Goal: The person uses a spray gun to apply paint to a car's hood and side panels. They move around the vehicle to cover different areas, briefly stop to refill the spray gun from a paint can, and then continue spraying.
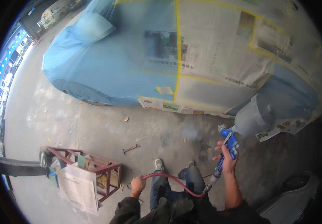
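Observation:
My right hand (228,159) is wrapped round the handle of a blue spray gun (231,143). A large translucent paint cup (256,117) sits on top of the gun. From the fitting at the handle's lower end, a red air hose (181,183) curves across in front of my legs to my left hand (138,183). That hand is closed round the hose. Beyond the gun stands a car covered in blue plastic film (105,63) and taped newspaper (213,41), with yellow masking tape (178,48) along the edges. The gun is apart from the car's side.
A red metal frame cart (108,168) with assorted items stands at the left, a newspaper sheet (79,186) hanging over its side. A small metal tool (131,149) lies on the concrete floor (105,130). Another car (291,198) is at the lower right.

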### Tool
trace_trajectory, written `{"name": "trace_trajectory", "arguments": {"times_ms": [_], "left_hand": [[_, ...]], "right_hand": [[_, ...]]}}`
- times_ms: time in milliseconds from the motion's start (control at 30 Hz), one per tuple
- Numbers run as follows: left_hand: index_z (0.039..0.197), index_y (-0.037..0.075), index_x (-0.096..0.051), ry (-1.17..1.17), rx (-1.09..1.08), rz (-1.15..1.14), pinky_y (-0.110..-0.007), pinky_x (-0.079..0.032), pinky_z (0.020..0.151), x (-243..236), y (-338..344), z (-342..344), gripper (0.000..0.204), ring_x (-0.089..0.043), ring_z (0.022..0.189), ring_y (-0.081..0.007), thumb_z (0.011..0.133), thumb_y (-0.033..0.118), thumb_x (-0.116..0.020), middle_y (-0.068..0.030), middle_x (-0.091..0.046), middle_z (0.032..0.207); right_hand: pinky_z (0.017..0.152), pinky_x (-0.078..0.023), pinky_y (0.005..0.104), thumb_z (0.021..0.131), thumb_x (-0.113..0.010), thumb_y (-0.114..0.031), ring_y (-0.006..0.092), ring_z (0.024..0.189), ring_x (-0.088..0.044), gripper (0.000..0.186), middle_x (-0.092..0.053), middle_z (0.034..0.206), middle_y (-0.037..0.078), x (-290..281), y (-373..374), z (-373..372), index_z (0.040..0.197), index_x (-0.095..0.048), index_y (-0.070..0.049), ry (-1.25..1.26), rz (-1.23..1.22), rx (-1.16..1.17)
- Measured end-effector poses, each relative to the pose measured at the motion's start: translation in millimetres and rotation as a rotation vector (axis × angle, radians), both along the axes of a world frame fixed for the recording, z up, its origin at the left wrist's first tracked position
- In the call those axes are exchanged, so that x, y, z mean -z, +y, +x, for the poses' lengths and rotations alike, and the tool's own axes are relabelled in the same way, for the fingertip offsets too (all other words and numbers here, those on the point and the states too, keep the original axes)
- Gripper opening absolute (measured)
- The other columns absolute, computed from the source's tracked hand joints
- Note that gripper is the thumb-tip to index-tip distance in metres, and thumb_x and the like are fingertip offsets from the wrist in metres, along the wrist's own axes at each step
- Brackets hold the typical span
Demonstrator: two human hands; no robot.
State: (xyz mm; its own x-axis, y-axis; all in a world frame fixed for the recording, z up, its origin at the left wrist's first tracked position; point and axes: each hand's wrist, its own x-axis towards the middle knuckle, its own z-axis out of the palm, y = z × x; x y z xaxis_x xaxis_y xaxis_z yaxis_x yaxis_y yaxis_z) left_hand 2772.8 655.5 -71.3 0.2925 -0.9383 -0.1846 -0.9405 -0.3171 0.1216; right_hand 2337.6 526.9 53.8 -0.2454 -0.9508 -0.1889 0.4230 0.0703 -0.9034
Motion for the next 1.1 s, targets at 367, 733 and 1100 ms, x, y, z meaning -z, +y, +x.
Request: {"name": "trace_trajectory", "arguments": {"times_ms": [367,733,1100], "left_hand": [[0.061,0.003,-0.057,0.051,0.013,-0.791,-0.038,-0.041,0.047,9.8,-104.8,-73.7,0.033,-0.049,0.047,-0.0368,0.077,0.026,-0.075,-0.0192,-0.051,0.054],[0.058,-0.001,-0.046,0.267,-0.114,-1.028,-0.031,-0.029,0.043,64.3,-131.4,-67.6,0.042,-0.030,0.047,-0.0133,0.079,0.022,-0.075,-0.0097,-0.036,0.048],[0.058,-0.001,-0.045,0.230,-0.181,-1.009,-0.031,-0.031,0.044,88.6,-130.8,-47.2,0.042,-0.030,0.049,-0.0125,0.081,0.021,-0.073,-0.0095,-0.035,0.048]], "right_hand": [[0.051,-0.056,0.0276,0.092,-0.056,-0.013,0.0140,0.083,-0.061,0.023,-0.063,0.102,0.008,4.0,-26.9,-13.1,0.110,-0.059,0.000,0.021,-0.336,-0.033],[0.054,-0.056,0.0277,0.092,-0.056,-0.017,0.0140,0.085,-0.061,0.026,-0.063,0.101,0.009,19.8,-71.3,5.7,0.110,-0.060,0.001,0.116,-0.627,-0.091],[0.047,-0.054,0.0268,0.091,-0.055,-0.011,0.0142,0.078,-0.059,0.019,-0.063,0.093,0.010,44.1,-82.8,19.5,0.103,-0.060,0.002,0.129,-0.643,0.109]]}}
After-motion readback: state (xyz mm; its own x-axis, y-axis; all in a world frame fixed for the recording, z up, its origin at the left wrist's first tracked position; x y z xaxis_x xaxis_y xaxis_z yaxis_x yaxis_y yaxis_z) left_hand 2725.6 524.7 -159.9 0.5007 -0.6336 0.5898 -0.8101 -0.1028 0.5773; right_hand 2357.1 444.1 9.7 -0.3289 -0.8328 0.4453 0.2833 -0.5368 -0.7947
